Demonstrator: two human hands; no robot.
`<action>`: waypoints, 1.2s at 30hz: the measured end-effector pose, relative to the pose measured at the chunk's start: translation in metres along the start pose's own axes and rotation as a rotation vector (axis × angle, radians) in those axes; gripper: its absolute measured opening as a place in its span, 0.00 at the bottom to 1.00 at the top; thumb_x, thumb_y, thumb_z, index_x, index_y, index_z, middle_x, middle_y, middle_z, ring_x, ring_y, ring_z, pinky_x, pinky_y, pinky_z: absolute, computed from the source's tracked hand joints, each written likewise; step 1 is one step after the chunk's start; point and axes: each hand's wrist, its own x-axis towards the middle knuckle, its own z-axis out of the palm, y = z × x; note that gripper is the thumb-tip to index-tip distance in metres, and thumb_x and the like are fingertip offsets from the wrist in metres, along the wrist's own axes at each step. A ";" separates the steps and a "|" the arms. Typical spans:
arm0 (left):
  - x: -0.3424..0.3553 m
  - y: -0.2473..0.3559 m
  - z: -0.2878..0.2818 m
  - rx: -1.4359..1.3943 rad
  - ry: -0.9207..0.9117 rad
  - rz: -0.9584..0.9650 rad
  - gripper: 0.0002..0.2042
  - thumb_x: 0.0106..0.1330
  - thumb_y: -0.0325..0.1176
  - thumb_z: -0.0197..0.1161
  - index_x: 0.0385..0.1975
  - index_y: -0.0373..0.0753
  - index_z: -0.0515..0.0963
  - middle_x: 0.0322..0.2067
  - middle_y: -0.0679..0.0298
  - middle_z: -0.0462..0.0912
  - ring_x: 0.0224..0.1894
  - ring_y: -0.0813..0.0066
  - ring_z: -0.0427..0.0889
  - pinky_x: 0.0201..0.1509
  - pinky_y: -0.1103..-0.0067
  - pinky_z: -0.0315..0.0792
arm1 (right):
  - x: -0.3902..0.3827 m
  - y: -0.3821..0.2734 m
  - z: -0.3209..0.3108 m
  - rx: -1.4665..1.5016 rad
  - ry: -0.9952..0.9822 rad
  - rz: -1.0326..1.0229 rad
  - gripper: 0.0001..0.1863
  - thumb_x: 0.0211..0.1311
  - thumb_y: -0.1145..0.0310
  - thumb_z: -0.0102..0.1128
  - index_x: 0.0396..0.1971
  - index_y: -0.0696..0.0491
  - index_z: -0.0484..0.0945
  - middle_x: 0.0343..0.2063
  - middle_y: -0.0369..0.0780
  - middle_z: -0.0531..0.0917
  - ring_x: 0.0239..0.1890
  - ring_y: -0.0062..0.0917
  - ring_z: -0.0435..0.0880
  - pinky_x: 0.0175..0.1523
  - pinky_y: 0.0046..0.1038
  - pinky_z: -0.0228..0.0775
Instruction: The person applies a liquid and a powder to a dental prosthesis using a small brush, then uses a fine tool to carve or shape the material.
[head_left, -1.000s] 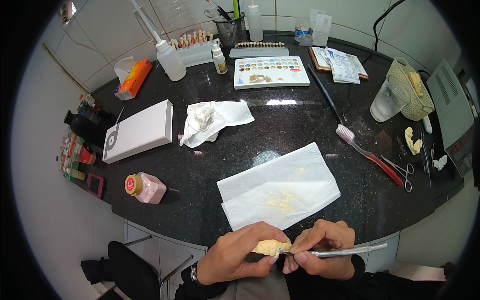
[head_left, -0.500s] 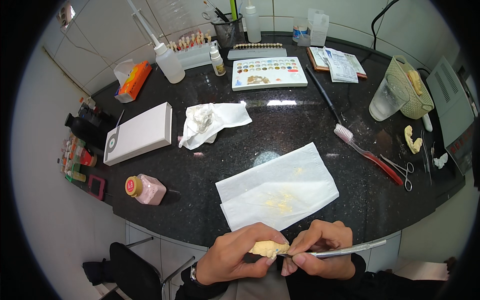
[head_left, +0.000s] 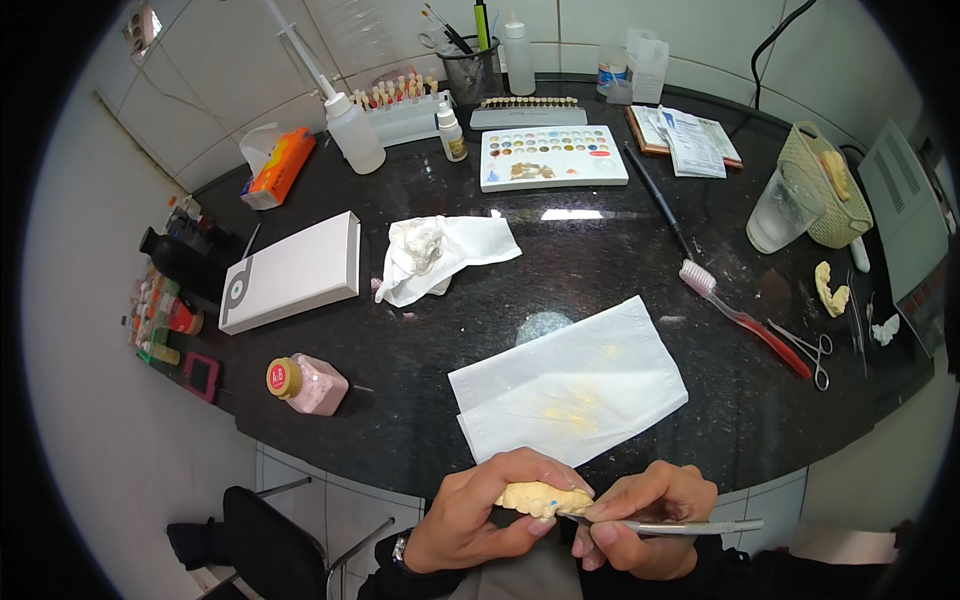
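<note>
Yellow dental cast is clasped in the left hand at the near edge of the bench, long axis running left-right; the right hand pinches a silver-handled tool at its right end.

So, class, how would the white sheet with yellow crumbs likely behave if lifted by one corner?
The sheet would probably sag, since it looks thin and creased. Being thin, it is likely light for its size. The yellow crumbs look loose, so they may spill.
</note>
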 end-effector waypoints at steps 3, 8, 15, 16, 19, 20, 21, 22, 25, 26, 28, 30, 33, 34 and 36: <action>-0.001 0.000 -0.001 -0.009 0.001 -0.002 0.11 0.62 0.29 0.58 0.41 0.31 0.70 0.34 0.47 0.81 0.38 0.60 0.84 0.42 0.72 0.78 | 0.001 -0.001 0.004 -0.042 -0.003 -0.007 0.07 0.51 0.80 0.63 0.24 0.65 0.72 0.14 0.51 0.80 0.15 0.27 0.82 0.20 0.25 0.77; 0.000 0.001 -0.002 -0.021 -0.005 0.000 0.12 0.63 0.30 0.58 0.41 0.31 0.70 0.34 0.47 0.81 0.38 0.60 0.84 0.42 0.72 0.78 | 0.002 -0.004 0.008 -0.134 0.001 -0.023 0.07 0.51 0.80 0.63 0.25 0.64 0.73 0.14 0.49 0.80 0.15 0.26 0.82 0.20 0.25 0.77; -0.005 -0.001 -0.006 -0.121 -0.028 -0.043 0.14 0.62 0.26 0.59 0.47 0.34 0.70 0.42 0.53 0.80 0.46 0.67 0.81 0.50 0.74 0.74 | 0.004 -0.008 0.010 -0.177 -0.023 -0.003 0.07 0.51 0.80 0.64 0.26 0.64 0.73 0.15 0.48 0.81 0.16 0.26 0.82 0.21 0.25 0.77; -0.005 -0.001 -0.006 -0.120 -0.027 -0.044 0.14 0.62 0.26 0.58 0.47 0.34 0.70 0.42 0.53 0.80 0.46 0.67 0.81 0.50 0.74 0.74 | 0.005 -0.009 0.010 -0.179 -0.031 0.009 0.07 0.51 0.80 0.64 0.26 0.64 0.73 0.15 0.48 0.81 0.16 0.26 0.82 0.21 0.25 0.77; -0.006 -0.001 -0.006 -0.115 -0.020 -0.050 0.14 0.62 0.27 0.58 0.47 0.34 0.70 0.42 0.53 0.80 0.46 0.67 0.81 0.50 0.74 0.74 | 0.007 -0.004 0.006 -0.168 -0.084 -0.039 0.06 0.51 0.81 0.63 0.25 0.64 0.73 0.14 0.49 0.80 0.15 0.26 0.82 0.20 0.25 0.77; -0.006 -0.001 -0.006 -0.116 -0.018 -0.052 0.14 0.62 0.27 0.58 0.47 0.34 0.70 0.42 0.53 0.80 0.45 0.66 0.81 0.50 0.74 0.74 | 0.007 -0.002 0.005 -0.143 -0.072 -0.030 0.06 0.51 0.81 0.63 0.24 0.65 0.73 0.14 0.49 0.80 0.15 0.26 0.82 0.20 0.25 0.77; -0.006 -0.001 -0.006 -0.117 -0.017 -0.054 0.14 0.62 0.27 0.58 0.47 0.33 0.70 0.42 0.52 0.80 0.45 0.66 0.81 0.50 0.74 0.74 | 0.007 -0.001 0.005 -0.119 -0.060 -0.021 0.06 0.51 0.81 0.63 0.24 0.65 0.73 0.14 0.49 0.80 0.15 0.26 0.82 0.20 0.25 0.77; -0.006 -0.001 -0.005 -0.117 -0.013 -0.049 0.14 0.63 0.27 0.58 0.47 0.33 0.70 0.42 0.52 0.80 0.45 0.66 0.81 0.49 0.74 0.74 | 0.006 0.000 0.006 -0.095 -0.048 -0.012 0.06 0.50 0.81 0.63 0.24 0.65 0.73 0.14 0.49 0.80 0.15 0.26 0.82 0.20 0.25 0.77; -0.004 -0.001 -0.005 -0.114 -0.011 -0.044 0.13 0.63 0.27 0.58 0.47 0.33 0.70 0.42 0.52 0.79 0.45 0.66 0.81 0.49 0.74 0.75 | 0.002 -0.002 0.010 -0.007 0.091 0.095 0.07 0.50 0.81 0.64 0.23 0.67 0.74 0.14 0.50 0.80 0.15 0.26 0.82 0.19 0.25 0.77; -0.004 -0.002 -0.004 -0.110 -0.005 -0.048 0.13 0.63 0.27 0.58 0.46 0.33 0.70 0.42 0.52 0.79 0.45 0.66 0.81 0.49 0.74 0.75 | 0.002 -0.002 0.010 -0.013 0.081 0.095 0.07 0.50 0.82 0.63 0.23 0.67 0.74 0.14 0.50 0.80 0.15 0.26 0.82 0.19 0.25 0.77; -0.005 -0.003 -0.004 -0.111 -0.001 -0.048 0.13 0.63 0.27 0.58 0.46 0.33 0.70 0.42 0.52 0.79 0.45 0.66 0.81 0.49 0.74 0.75 | 0.005 -0.003 0.010 -0.025 0.062 0.095 0.06 0.50 0.82 0.63 0.23 0.67 0.73 0.14 0.50 0.80 0.15 0.26 0.81 0.19 0.25 0.77; -0.005 -0.002 -0.004 -0.122 0.000 -0.040 0.13 0.63 0.27 0.58 0.46 0.33 0.70 0.42 0.52 0.79 0.45 0.66 0.81 0.49 0.75 0.75 | 0.006 -0.004 0.008 -0.035 0.001 0.087 0.06 0.51 0.83 0.62 0.23 0.67 0.73 0.14 0.50 0.79 0.15 0.26 0.81 0.20 0.25 0.77; -0.005 -0.002 -0.004 -0.111 0.001 -0.039 0.13 0.63 0.27 0.58 0.46 0.33 0.69 0.42 0.52 0.79 0.45 0.67 0.81 0.48 0.75 0.75 | 0.009 -0.003 0.006 -0.039 -0.039 0.065 0.06 0.51 0.82 0.61 0.23 0.67 0.73 0.14 0.49 0.79 0.14 0.26 0.81 0.19 0.25 0.76; -0.004 -0.002 -0.004 -0.089 0.016 -0.039 0.13 0.63 0.30 0.58 0.44 0.32 0.68 0.39 0.51 0.79 0.43 0.66 0.82 0.46 0.74 0.76 | 0.009 -0.002 0.006 -0.038 -0.044 0.056 0.06 0.52 0.82 0.61 0.23 0.67 0.73 0.14 0.49 0.79 0.14 0.26 0.80 0.19 0.25 0.76; 0.000 0.000 -0.001 -0.045 0.042 -0.034 0.14 0.64 0.34 0.58 0.41 0.31 0.67 0.34 0.47 0.80 0.38 0.64 0.83 0.41 0.73 0.77 | 0.007 -0.002 0.004 0.028 -0.009 0.140 0.07 0.52 0.80 0.62 0.25 0.66 0.71 0.14 0.48 0.79 0.13 0.24 0.79 0.18 0.24 0.75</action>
